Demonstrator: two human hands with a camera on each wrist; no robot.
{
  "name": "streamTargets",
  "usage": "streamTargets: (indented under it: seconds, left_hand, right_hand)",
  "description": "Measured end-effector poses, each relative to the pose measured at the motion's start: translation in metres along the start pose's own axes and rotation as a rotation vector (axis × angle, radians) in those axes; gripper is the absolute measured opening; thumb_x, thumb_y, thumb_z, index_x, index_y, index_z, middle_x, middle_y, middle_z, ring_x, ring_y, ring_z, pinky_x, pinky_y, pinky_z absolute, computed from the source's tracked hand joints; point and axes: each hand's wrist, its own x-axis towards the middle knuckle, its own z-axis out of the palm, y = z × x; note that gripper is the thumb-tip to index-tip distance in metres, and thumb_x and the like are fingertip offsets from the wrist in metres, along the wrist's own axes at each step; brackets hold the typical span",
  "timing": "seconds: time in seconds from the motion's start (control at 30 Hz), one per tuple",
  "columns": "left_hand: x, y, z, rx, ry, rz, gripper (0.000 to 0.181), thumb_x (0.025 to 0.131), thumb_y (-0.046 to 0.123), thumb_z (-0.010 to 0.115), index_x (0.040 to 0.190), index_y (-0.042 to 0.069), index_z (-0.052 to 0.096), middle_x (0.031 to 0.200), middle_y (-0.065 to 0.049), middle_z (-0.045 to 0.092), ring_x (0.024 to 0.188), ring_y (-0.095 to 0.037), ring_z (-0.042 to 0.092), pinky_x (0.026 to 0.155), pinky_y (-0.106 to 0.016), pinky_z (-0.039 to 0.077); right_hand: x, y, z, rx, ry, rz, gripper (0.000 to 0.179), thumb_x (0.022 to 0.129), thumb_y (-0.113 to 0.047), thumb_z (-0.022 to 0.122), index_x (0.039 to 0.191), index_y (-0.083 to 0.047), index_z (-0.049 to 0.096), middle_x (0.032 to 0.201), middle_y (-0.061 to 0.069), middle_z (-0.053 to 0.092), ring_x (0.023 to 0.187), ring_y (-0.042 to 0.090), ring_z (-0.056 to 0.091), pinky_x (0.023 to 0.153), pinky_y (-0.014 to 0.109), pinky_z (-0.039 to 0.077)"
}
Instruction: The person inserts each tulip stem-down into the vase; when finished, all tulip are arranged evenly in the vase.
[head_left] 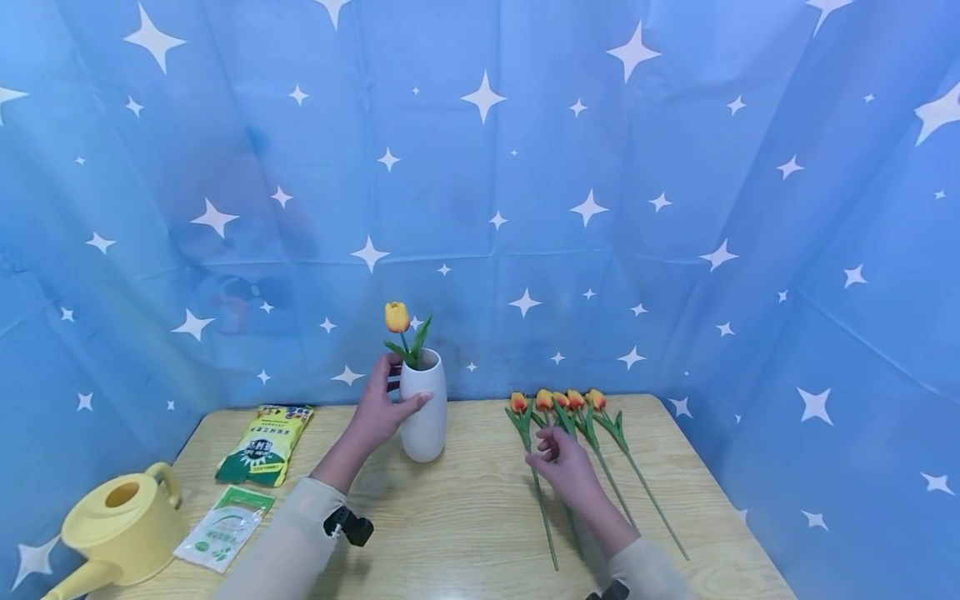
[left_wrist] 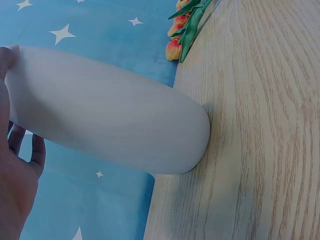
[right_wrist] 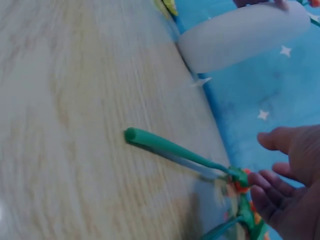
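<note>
A white vase (head_left: 423, 417) stands on the table, one yellow tulip (head_left: 397, 317) with green leaves rising from its mouth. My left hand (head_left: 382, 404) grips the vase near the top, thumb across the front and fingers around the far side. In the left wrist view, the vase's rounded base (left_wrist: 185, 135) is close to the wood. Over the artificial tulips on the right, my right hand (head_left: 566, 467) hovers with loosely bent fingers and nothing between them. Several orange-red tulip heads (head_left: 575, 400) lie toward the back edge. One green stem (right_wrist: 165, 145) points toward the right wrist camera.
A yellow watering can (head_left: 123, 525) stands at the front left. Beside it lie a white-and-green packet (head_left: 225, 529) and a yellow-and-green bag (head_left: 266, 446). Behind the wooden table (head_left: 465, 517) hangs a blue curtain (head_left: 480, 183) with white stars.
</note>
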Motion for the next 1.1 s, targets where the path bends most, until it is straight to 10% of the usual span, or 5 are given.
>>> streamTargets:
  seconds: [1.1]
  left_hand:
    - [0.001,0.000,0.000,-0.004,0.007,0.025,0.073,0.098,0.041,0.087,0.153,0.017,0.044,0.152,-0.011,0.052,0.142,-0.044,0.053,0.111,-0.070,0.050]
  right_hand:
    - [0.004,0.015,0.012,-0.158,-0.025,-0.009,0.035,0.096,0.001,0.079,0.129,0.006,0.069,0.095,0.005,0.069,0.083,0.016,0.063,0.070,0.032,0.054]
